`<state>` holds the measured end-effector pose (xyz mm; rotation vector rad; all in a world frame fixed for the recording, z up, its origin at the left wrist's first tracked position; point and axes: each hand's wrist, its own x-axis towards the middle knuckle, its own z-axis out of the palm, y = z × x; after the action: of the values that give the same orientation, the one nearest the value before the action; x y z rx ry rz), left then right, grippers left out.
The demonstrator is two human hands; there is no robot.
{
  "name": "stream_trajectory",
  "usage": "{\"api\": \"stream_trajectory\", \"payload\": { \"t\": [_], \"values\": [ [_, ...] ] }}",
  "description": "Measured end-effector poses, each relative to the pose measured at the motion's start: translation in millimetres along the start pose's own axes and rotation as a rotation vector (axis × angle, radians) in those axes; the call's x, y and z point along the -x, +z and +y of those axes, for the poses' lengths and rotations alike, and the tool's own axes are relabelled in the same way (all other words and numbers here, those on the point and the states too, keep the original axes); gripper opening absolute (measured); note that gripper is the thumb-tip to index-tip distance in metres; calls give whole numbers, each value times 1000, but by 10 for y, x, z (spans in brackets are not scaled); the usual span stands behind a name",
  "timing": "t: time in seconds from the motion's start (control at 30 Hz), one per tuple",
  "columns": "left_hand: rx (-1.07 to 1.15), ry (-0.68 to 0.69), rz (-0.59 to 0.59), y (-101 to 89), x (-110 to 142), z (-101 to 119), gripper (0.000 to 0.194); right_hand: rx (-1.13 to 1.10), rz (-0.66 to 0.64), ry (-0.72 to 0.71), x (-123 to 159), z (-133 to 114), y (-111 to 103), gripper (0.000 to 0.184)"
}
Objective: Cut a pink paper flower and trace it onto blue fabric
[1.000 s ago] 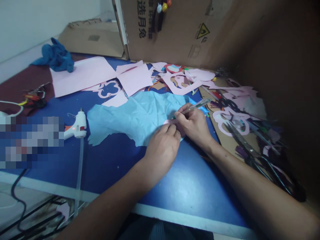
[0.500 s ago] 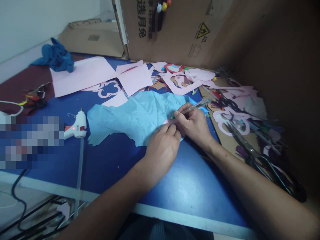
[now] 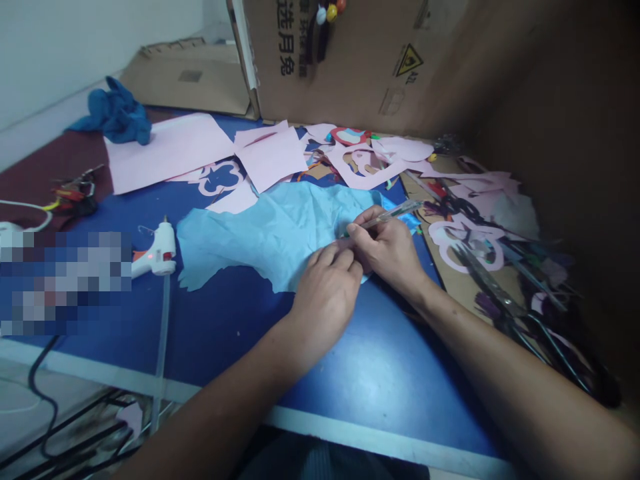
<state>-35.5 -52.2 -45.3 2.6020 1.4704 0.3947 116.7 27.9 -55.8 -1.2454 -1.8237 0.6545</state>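
Note:
My right hand (image 3: 387, 243) is closed around a clear-barrelled pen (image 3: 405, 209), its tip pointing down and left. The tip meets a small piece of pink paper (image 3: 343, 244), mostly hidden under my fingers. Beside it, my left hand (image 3: 330, 287) presses on that paper with fingers curled and held together. Beneath both hands spreads a crumpled light blue cloth (image 3: 270, 230) with a ragged left edge. What the pen marks, if anything, is too small to make out.
A white glue gun (image 3: 162, 248) stands at the left with a clear glue stick hanging over the table edge. Large scissors (image 3: 507, 303) lie right, among pink paper scraps. Pink sheets (image 3: 170, 150) and a blue cloth bundle (image 3: 117, 110) are at the back, before a cardboard box (image 3: 350, 73).
My left fingers have shifted slightly left and up, covering more of the pink paper. The right hand keeps its hold on the pen. The whole view has moved a little.

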Motion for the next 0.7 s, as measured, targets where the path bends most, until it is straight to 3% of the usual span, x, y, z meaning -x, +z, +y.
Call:
{"api": "stream_trajectory", "payload": {
  "t": [0.7],
  "values": [
    [12, -5, 6, 27, -4, -10, 29, -2, -2, 8, 13, -6, 10, 22]
  ]
}}
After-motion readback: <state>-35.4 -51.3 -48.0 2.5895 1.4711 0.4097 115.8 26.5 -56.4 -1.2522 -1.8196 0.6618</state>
